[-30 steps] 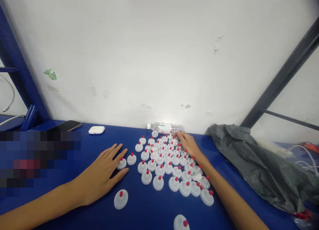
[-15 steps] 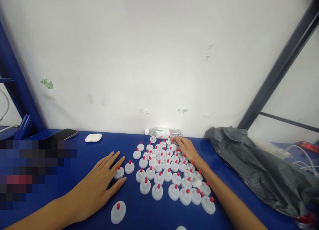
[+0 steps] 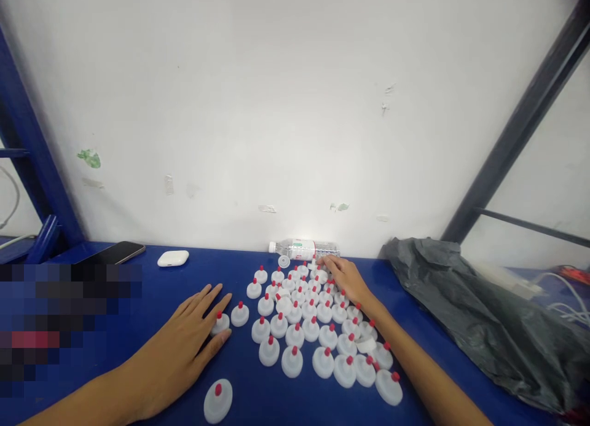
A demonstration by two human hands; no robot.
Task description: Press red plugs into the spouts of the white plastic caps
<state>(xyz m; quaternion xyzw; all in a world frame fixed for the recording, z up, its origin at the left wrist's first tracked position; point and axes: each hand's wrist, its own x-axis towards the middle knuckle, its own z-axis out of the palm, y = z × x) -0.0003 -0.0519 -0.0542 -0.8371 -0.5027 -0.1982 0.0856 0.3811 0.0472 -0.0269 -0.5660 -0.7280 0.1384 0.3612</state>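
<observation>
Several white plastic caps with red tips (image 3: 302, 318) stand bunched together on a blue table (image 3: 258, 395). My left hand (image 3: 184, 346) lies flat on the table at the left edge of the bunch, fingers stretched out, touching one cap (image 3: 220, 323). My right hand (image 3: 343, 278) reaches over the far side of the bunch, fingers curved down onto the caps there; my forearm rests along the right edge of the group. One cap (image 3: 218, 400) sits alone near the front.
A clear plastic bottle (image 3: 304, 249) lies on its side against the white wall. A dark phone (image 3: 113, 252) and a white earbud case (image 3: 173, 258) lie at the back left. A crumpled grey plastic bag (image 3: 479, 318) fills the right side; cables (image 3: 565, 300) beyond it.
The view has tilted up a little, so the table sits lower in the picture. Both hands stay about where they were on the caps.
</observation>
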